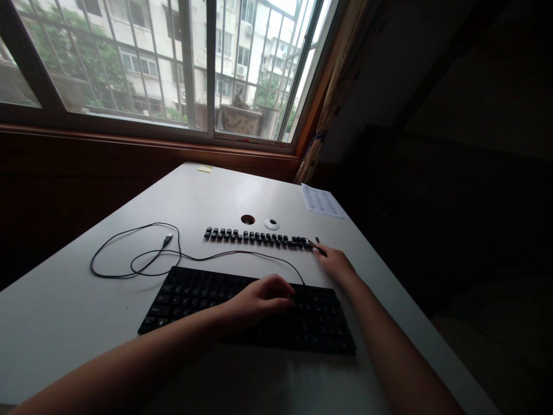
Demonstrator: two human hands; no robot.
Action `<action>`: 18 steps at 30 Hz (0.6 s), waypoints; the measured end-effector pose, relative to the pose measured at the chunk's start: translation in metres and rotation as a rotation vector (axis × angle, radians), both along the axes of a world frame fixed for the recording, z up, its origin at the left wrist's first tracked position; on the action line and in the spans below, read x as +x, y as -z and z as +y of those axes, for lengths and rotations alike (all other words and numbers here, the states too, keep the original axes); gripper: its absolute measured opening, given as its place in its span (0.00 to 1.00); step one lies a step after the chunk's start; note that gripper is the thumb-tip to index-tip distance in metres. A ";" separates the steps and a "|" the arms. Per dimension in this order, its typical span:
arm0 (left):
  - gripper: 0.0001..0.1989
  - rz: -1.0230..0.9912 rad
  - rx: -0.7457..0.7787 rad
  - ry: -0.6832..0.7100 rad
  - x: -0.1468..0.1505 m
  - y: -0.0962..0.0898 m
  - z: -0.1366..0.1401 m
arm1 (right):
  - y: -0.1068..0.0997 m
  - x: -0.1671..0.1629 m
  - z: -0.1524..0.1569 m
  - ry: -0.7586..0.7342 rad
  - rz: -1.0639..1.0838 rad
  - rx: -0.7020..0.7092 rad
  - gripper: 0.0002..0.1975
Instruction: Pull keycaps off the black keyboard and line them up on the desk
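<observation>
A black keyboard (194,297) lies on the white desk with its cable running off the back edge. Over its middle rests my left hand (261,300), fingers curled and thumb close to the fingertips; whatever they may pinch is hidden. Farther back, two rows of loose black keycaps (246,236) are lined up across the desk. My right hand (337,262) is at the right end of these rows, closed on a thin dark tool with a shiny tip (318,248). That tip reaches the last keycaps. One small dark piece (317,239) lies just beyond them.
The coiled cable (129,275) with its USB plug (167,239) lies at the left. Behind the keycaps are a round desk hole (247,219) and a white ring-shaped cover (272,223). Printed paper (324,202) and yellow notes (205,169) lie near the far edge, below a barred window.
</observation>
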State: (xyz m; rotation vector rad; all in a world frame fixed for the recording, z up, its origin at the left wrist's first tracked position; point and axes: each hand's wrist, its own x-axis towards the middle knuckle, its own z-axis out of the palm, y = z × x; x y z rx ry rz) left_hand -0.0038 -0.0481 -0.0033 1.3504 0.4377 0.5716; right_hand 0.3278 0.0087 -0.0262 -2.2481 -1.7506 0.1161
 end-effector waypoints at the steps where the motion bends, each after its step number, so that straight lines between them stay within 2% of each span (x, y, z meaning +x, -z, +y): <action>1: 0.13 -0.003 -0.002 0.002 0.000 0.000 0.000 | 0.000 0.000 0.000 0.000 -0.001 0.002 0.21; 18: 0.13 -0.003 -0.003 0.000 0.000 -0.004 -0.001 | -0.002 -0.006 -0.002 -0.011 -0.010 0.009 0.20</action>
